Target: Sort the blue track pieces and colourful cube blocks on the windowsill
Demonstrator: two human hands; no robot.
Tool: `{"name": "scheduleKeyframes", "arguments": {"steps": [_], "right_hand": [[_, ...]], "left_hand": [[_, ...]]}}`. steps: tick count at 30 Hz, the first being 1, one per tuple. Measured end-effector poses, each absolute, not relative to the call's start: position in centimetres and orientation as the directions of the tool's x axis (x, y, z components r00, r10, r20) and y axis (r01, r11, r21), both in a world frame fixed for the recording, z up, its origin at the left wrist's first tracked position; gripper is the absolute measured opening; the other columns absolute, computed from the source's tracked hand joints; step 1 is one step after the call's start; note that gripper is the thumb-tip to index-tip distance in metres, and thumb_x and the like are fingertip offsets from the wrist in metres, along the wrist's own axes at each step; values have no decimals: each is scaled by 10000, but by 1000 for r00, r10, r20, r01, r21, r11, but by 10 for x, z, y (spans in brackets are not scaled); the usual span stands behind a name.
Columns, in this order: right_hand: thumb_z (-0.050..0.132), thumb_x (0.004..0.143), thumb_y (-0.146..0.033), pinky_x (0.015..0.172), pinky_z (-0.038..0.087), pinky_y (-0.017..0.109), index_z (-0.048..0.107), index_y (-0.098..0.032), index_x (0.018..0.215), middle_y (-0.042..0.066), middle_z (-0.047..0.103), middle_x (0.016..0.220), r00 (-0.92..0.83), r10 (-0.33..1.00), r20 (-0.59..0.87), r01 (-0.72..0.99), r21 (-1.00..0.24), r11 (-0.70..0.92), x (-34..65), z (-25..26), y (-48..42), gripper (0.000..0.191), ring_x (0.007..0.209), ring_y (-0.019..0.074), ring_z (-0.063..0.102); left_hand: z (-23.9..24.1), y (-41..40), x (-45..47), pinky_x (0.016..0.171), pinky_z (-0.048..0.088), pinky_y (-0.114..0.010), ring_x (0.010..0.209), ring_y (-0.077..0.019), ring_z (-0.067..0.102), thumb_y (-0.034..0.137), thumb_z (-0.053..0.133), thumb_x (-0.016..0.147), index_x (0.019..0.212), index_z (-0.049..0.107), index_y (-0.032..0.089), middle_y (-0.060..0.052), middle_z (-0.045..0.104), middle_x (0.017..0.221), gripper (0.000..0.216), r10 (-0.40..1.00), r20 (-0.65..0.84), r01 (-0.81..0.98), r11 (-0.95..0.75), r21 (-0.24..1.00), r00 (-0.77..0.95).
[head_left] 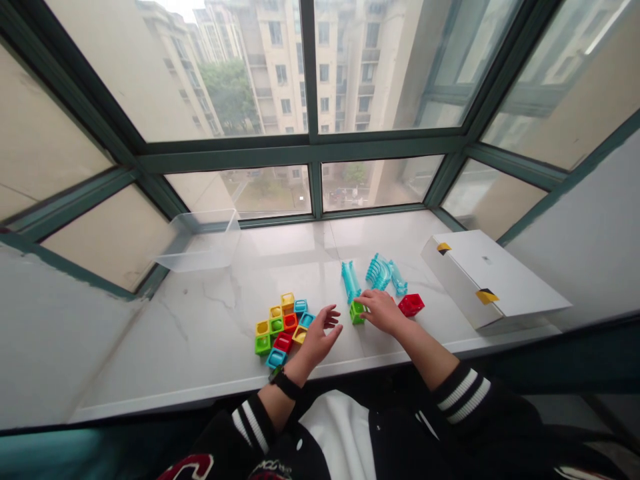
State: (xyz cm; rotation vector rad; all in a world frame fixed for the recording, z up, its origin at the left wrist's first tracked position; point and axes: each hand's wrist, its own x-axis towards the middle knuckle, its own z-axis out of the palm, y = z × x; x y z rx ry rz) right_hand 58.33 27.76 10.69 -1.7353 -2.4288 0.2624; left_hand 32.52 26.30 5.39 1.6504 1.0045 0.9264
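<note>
On a white marble window sill (210, 333) lies a cluster of several hollow toy cubes (283, 328) in green, yellow, red, orange and blue. My left hand (320, 333) hovers just right of the cluster, fingers spread and curled, holding nothing. My right hand (383, 310) rests on a green cube (357, 312) and pinches it; a straight translucent teal tube (350, 280) stands up from that cube. A red cube (411, 305) lies just right of my right hand. Curved teal tube pieces (384, 272) lie behind it.
A clear plastic bin (200, 240) sits at the back left of the sill. A white cardboard box (493, 280) with yellow tape lies at the right. Window frames and glass close off the back. The sill's front edge runs just before my wrists.
</note>
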Motion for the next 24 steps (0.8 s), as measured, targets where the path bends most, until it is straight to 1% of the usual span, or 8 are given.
{"name": "scheduleKeyframes", "arguments": {"steps": [5, 9, 12, 15, 18, 21, 22, 24], "right_hand": [[807, 866, -249, 955, 463, 387, 754, -315, 1260, 79, 729, 1174, -327, 945, 9, 920, -224, 321, 583, 108, 279, 402, 1091, 297, 656], [798, 864, -229, 966, 462, 388, 749, -313, 1262, 77, 725, 1186, -325, 946, 10, 920, -227, 318, 582, 108, 279, 410, 1090, 298, 662], [797, 862, -224, 980, 472, 408, 729, -306, 1300, 88, 711, 1242, -320, 947, -5, 924, -224, 311, 582, 111, 278, 451, 1108, 301, 663], [807, 855, -252, 1007, 481, 444, 709, -285, 1336, 104, 687, 1306, -302, 953, 21, 922, -246, 298, 580, 116, 274, 492, 1156, 315, 651], [762, 889, -255, 1031, 488, 464, 723, -262, 1303, 113, 689, 1293, -265, 955, 135, 902, -315, 295, 572, 125, 265, 416, 1177, 309, 643], [668, 958, -250, 1024, 509, 439, 745, -256, 1238, 105, 713, 1208, -259, 934, 246, 833, -432, 345, 553, 131, 252, 291, 1135, 278, 661], [646, 976, -258, 1007, 522, 417, 748, -258, 1224, 99, 720, 1182, -278, 926, 256, 797, -477, 370, 545, 131, 248, 268, 1109, 264, 673], [629, 991, -273, 932, 551, 354, 749, -264, 1214, 81, 733, 1140, -369, 906, 207, 716, -558, 419, 526, 129, 241, 253, 1028, 229, 703]], "left_hand": [[80, 258, 255, 943, 625, -439, 1029, -230, 731, 448, 635, 968, 1345, 606, 224, -110, 734, 1199, 440, 973, 138, 274, -185, 944, 184], [77, 256, 213, 988, 605, -467, 1079, -252, 732, 498, 619, 963, 1298, 632, 239, -85, 745, 1199, 423, 993, 114, 354, -99, 930, -24], [68, 253, 200, 1055, 566, -490, 1156, -269, 707, 483, 609, 964, 1281, 644, 245, -86, 736, 1231, 398, 984, 156, 438, -104, 893, -84], [61, 254, 198, 1113, 515, -523, 1204, -288, 670, 434, 582, 977, 1233, 672, 249, -89, 729, 1227, 329, 963, 269, 575, -208, 791, -21], [60, 261, 202, 1129, 488, -544, 1217, -301, 639, 377, 546, 990, 1221, 695, 253, -96, 714, 1249, 301, 929, 348, 678, -336, 654, 124], [56, 271, 207, 1160, 457, -564, 1287, -313, 598, 335, 531, 990, 1240, 716, 278, -97, 680, 1343, 316, 901, 342, 723, -420, 548, 265], [54, 274, 208, 1185, 431, -577, 1330, -318, 573, 312, 530, 982, 1243, 722, 288, -92, 664, 1384, 325, 893, 331, 729, -443, 523, 305], [47, 278, 212, 1240, 352, -609, 1421, -324, 508, 249, 524, 951, 1266, 724, 301, -77, 622, 1467, 376, 875, 299, 729, -484, 485, 382]]}}
